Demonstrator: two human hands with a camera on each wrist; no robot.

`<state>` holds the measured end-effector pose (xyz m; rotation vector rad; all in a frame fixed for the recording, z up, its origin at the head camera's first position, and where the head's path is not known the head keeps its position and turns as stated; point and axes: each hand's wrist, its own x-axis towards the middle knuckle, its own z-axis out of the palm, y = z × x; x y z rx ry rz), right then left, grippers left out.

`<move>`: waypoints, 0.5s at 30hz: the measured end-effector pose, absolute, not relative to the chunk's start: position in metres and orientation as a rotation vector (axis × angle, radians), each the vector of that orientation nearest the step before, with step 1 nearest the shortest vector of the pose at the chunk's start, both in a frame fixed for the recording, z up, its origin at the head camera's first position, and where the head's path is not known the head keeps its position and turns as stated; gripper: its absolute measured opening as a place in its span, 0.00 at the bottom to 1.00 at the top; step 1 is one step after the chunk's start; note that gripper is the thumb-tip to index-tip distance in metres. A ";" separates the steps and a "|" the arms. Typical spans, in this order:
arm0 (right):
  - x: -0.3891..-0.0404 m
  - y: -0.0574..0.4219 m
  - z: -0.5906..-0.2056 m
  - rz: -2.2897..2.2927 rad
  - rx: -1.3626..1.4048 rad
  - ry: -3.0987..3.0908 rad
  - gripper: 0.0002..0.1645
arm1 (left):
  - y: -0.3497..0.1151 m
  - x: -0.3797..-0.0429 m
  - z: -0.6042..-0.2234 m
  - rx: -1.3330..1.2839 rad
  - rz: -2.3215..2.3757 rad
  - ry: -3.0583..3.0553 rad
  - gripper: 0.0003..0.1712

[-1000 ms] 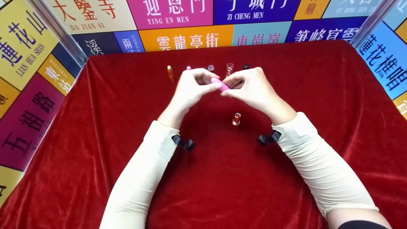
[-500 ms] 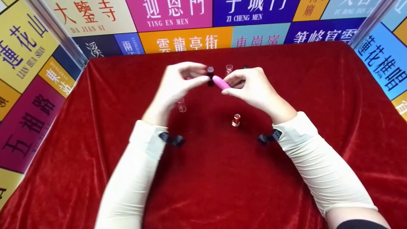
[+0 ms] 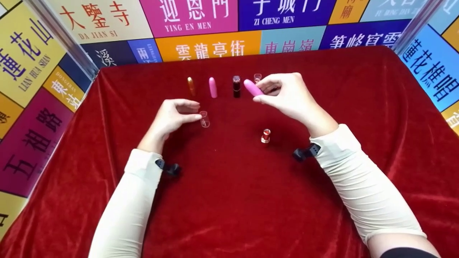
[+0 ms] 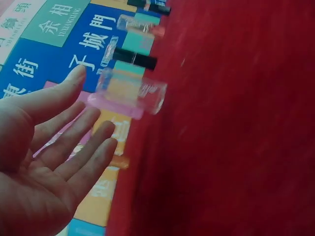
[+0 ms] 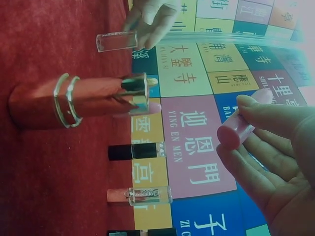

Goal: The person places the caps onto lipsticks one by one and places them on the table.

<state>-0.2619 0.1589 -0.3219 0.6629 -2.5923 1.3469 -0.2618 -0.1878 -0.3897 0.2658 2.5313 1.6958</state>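
Observation:
My right hand (image 3: 285,91) pinches a pink bullet-shaped lipstick tube (image 3: 252,87) between thumb and fingers, raised above the table and tilted. Its flat end faces the right wrist camera (image 5: 232,136). On the left, my left hand (image 3: 175,116) is beside a clear lipstick cap (image 3: 204,119) standing on the cloth. In the left wrist view, that hand's fingers are spread and relaxed, with the transparent cap (image 4: 132,92) just past the fingertips. A red lipstick with gold trim (image 3: 265,136) stands uncapped nearer the front, between the two hands.
A row of lipsticks stands at the back: a gold tube (image 3: 191,86), a pink tube (image 3: 213,87), a black tube (image 3: 236,86) and a clear-capped one (image 3: 257,77), partly behind my right hand. A black one (image 5: 142,232) is further right. Red velvet (image 3: 222,200) covers the table; printed panels (image 3: 215,46) rise behind.
My left hand has let go of the pink tube and moved left and toward me, down to the clear cap. My right hand still holds the pink tube, almost in the same place.

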 end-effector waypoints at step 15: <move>-0.272 0.177 -0.315 1.473 0.495 -2.534 0.21 | -0.166 -0.259 -0.406 0.183 1.513 2.672 0.16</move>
